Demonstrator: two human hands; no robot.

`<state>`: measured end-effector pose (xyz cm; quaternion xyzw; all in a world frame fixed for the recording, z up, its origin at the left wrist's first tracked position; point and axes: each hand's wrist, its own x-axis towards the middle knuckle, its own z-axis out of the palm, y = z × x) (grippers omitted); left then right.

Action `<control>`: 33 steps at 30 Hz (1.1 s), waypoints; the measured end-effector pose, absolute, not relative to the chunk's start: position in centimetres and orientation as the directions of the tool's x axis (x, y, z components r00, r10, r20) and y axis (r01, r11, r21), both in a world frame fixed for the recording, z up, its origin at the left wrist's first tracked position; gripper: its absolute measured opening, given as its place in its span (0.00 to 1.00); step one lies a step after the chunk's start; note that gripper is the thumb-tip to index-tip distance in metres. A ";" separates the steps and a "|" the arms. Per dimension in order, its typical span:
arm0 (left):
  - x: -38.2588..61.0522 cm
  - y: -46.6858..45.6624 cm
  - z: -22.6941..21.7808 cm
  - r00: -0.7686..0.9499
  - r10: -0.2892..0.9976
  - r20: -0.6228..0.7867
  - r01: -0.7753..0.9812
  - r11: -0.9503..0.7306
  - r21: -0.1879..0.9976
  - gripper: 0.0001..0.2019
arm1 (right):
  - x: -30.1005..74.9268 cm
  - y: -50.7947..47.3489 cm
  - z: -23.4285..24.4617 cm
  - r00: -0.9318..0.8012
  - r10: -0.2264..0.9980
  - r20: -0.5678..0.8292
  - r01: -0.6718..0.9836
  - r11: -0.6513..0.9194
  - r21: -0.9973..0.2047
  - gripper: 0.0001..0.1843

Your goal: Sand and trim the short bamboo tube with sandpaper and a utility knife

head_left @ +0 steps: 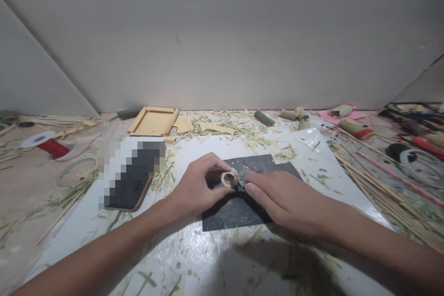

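My left hand [196,185] is closed around a short pale bamboo tube [224,178], thumb and fingers gripping its sides. The tube's round open end faces up and to the right. My right hand [287,196] pinches a small dark tool [237,186] that looks like a blade, and its tip meets the tube's rim. Most of that tool is hidden by the fingers. Beneath both hands lies a dark grey sheet [227,219], like sandpaper, dusted with pale specks.
A white sheet [187,249] strewn with bamboo shavings covers the work surface. Left are a phone [133,196], a red thread spool [52,148] and a yellow tray [152,122]. Bamboo pieces [264,119] lie behind; thin sticks [378,194] are at right. A wall stands close behind.
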<state>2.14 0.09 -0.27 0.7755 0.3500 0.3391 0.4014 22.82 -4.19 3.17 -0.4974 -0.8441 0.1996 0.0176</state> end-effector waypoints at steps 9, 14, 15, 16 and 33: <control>2.4 0.0 -0.4 0.519 0.816 0.255 0.280 -0.444 0.851 0.09 | 22.9 -4.0 3.1 -0.498 0.842 -0.206 0.838 0.407 -0.363 0.21; 2.5 0.4 -0.2 0.522 0.810 0.268 0.322 -0.478 0.817 0.10 | 23.0 -3.7 2.8 -0.492 0.848 -0.195 0.859 0.437 -0.267 0.23; 2.5 0.5 -0.2 0.523 0.812 0.259 0.321 -0.469 0.823 0.10 | 23.0 -3.6 2.8 -0.491 0.851 -0.189 0.862 0.442 -0.248 0.23; 2.6 0.6 -0.1 0.524 0.816 0.246 0.316 -0.454 0.833 0.11 | 23.0 -3.5 2.7 -0.489 0.853 -0.183 0.864 0.446 -0.234 0.23; 3.6 3.1 0.3 0.573 0.819 0.043 0.259 -0.231 0.938 0.12 | 24.1 -1.9 2.3 -0.437 0.898 -0.062 0.891 0.422 -0.166 0.20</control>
